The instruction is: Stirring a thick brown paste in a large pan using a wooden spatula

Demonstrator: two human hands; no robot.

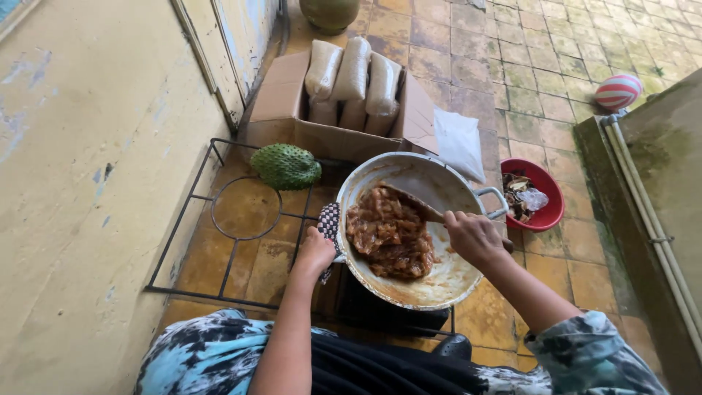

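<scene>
A big metal wok (pixel 431 179) sits on a burner, tilted slightly, with a brown saucy meat mix (pixel 390 232) in its left half. My right hand (pixel 474 235) grips the handle of a wooden spatula (pixel 415 203) whose blade rests in the food. My left hand (pixel 316 251) holds the wok's left rim through a checkered cloth (pixel 328 220). Both my forearms reach in from the bottom of the view.
A black wire stove frame (pixel 219 219) with a free ring lies left of the wok. A green spiky fruit (pixel 285 166) rests on it. Behind stand a cardboard box (pixel 281 99) of white bags, a red bowl (pixel 552 208) of scraps, and a striped ball (pixel 618 91).
</scene>
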